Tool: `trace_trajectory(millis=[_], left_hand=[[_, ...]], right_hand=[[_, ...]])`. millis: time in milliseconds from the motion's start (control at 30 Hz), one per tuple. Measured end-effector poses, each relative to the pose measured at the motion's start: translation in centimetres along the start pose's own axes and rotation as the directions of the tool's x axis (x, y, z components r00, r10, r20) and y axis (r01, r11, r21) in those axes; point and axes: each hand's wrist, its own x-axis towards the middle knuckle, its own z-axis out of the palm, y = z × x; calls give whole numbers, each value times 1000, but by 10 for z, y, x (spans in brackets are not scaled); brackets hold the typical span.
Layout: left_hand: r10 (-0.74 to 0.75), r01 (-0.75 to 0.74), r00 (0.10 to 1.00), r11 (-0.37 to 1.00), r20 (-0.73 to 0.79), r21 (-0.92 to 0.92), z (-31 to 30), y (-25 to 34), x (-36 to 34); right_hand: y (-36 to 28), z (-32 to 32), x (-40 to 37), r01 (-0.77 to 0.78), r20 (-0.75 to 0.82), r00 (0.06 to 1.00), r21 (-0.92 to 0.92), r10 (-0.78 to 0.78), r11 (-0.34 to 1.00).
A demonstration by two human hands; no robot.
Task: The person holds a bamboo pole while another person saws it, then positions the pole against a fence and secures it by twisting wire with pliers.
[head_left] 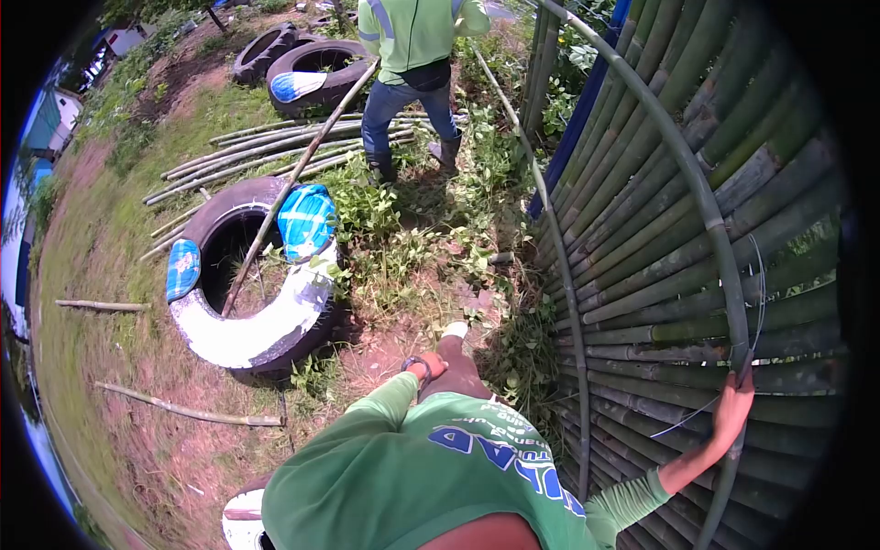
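My right hand (731, 408) is raised against the bamboo fence (678, 302), its fingers closed on a thin wire (763, 284) at the curved bamboo rail (701, 192). One length of the wire loops up beside the rail, and another end sticks out to the left below the hand. My left hand (434, 366), with a dark band at the wrist, is low in front of my body, close to my leg. Its fingers are mostly hidden, so I cannot make out whether it holds anything.
A second thin rail (570, 293) crosses the fence nearer to me. On the left lies a painted tire (266, 335) with a pole (302, 165) leaning across it. Bamboo poles (247, 151) lie behind it. Another person (412, 55) stands ahead, near more tires (344, 87).
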Motion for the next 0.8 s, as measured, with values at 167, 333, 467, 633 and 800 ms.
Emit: trace_trajectory(millis=[167,333,467,633,800], left_hand=[[-16,17,1000,999,25,-41,-10,9,-7],[-16,17,1000,999,22,-33,-6,5,-5],[-24,24,999,1000,26,-14,-7,7,-6],[-39,39,999,999,32,-12,-12,12,-11],[-36,36,999,999,33,11,-10,11,-7]], right_hand=[[-1,-1,0,-8,-8,1000,20,8,1000],[-2,2,-2,42,-55,998,11,-42,999],[-13,-1,-4,-3,-35,999,16,4,1000],[-11,3,-4,54,-67,997,54,-50,997],[-7,2,-3,26,-56,998,40,-23,999]])
